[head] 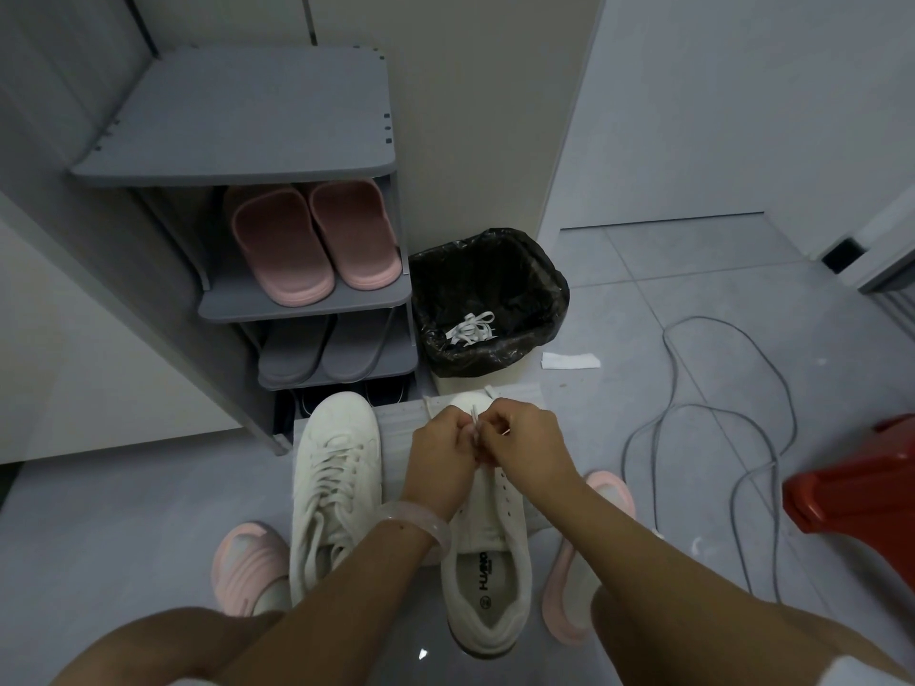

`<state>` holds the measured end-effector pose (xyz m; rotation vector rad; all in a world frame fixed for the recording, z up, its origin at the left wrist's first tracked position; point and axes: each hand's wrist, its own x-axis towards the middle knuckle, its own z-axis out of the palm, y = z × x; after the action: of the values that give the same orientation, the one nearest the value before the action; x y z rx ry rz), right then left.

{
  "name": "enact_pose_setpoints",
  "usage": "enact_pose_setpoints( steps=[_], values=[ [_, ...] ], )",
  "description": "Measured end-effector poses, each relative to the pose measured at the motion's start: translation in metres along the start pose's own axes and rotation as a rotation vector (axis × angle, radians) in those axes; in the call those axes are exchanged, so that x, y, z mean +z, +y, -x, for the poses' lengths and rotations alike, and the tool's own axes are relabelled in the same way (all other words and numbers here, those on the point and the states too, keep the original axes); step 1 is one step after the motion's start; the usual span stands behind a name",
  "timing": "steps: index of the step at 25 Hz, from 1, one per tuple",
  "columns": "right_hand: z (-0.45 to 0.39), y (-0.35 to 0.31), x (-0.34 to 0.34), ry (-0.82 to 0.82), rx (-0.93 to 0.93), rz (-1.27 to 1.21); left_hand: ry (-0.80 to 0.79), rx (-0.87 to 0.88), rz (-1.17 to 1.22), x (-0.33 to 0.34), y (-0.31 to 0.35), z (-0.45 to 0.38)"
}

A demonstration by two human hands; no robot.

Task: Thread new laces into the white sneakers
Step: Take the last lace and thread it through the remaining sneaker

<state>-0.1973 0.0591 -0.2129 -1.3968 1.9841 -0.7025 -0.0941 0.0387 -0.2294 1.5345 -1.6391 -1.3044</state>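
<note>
Two white low-top sneakers side by side on a pale grey foam sheet [515,396] laid on the grey tiled floor [693,309], toes toward the shoe rack. Left white sneaker [336,482] fully laced, near the sheet's left edge. Right white sneaker [487,561] with bare eyelets along its visible flap, printed insole exposed at the heel.

Left hand [443,460] and right hand [527,445] drawn together above the toe end of the right sneaker, fingers curled, both pinching a thin white lace [474,419] whose tip sticks up between them. Translucent pale pink bangle [421,529] on the left wrist.

Beyond the sheet's far edge, a waste bin lined with a black plastic bag [487,302], holding a loose tangle of white old laces [470,329] on the bottom.

Left of the bin, a grey plastic shoe rack [237,116]: upper shelf holding pink rubber slippers [317,237], next shelf holding grey slippers [322,349], lowest compartment dark, contents too dim to tell.

Scrap of white paper [569,361] on the floor just right of the bin. Grey cable [723,418] looped over the tiles further right. Red plastic stool [861,482] at the right edge of view. Pink slippers on the person's own feet [247,566], flanking the sneakers' heels.
</note>
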Motion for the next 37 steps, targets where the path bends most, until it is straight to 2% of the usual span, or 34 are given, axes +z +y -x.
enact_pose_setpoints(
  steps=[4, 6, 11, 16, 23, 27, 34, 37],
  values=[
    [0.002, -0.004, -0.001, -0.011, -0.119, 0.417, 0.0, -0.016, 0.027, 0.001, 0.0, -0.001],
    [0.003, -0.004, 0.0, -0.019, -0.154, 0.45, -0.001, -0.024, 0.031, 0.0, -0.002, -0.003],
    [-0.003, 0.003, 0.0, 0.027, -0.024, -0.007, -0.007, -0.04, 0.077, -0.002, 0.0, -0.003],
    [-0.001, 0.005, 0.003, 0.021, -0.058, -0.088, 0.006, -0.018, 0.046, -0.004, 0.001, -0.003],
    [0.0, 0.003, 0.001, 0.019, 0.126, -0.479, 0.022, 0.0, 0.071, -0.004, 0.005, -0.003],
    [0.001, -0.001, 0.001, 0.032, 0.15, -0.574, 0.024, -0.058, 0.157, -0.002, 0.007, -0.001],
    [0.002, -0.004, 0.004, -0.015, 0.181, -0.62, 0.136, -0.064, 0.134, 0.002, 0.005, 0.002],
    [0.002, -0.004, 0.003, 0.007, 0.147, -0.539, 0.118, -0.044, 0.094, 0.0, 0.009, 0.005]
  ],
)
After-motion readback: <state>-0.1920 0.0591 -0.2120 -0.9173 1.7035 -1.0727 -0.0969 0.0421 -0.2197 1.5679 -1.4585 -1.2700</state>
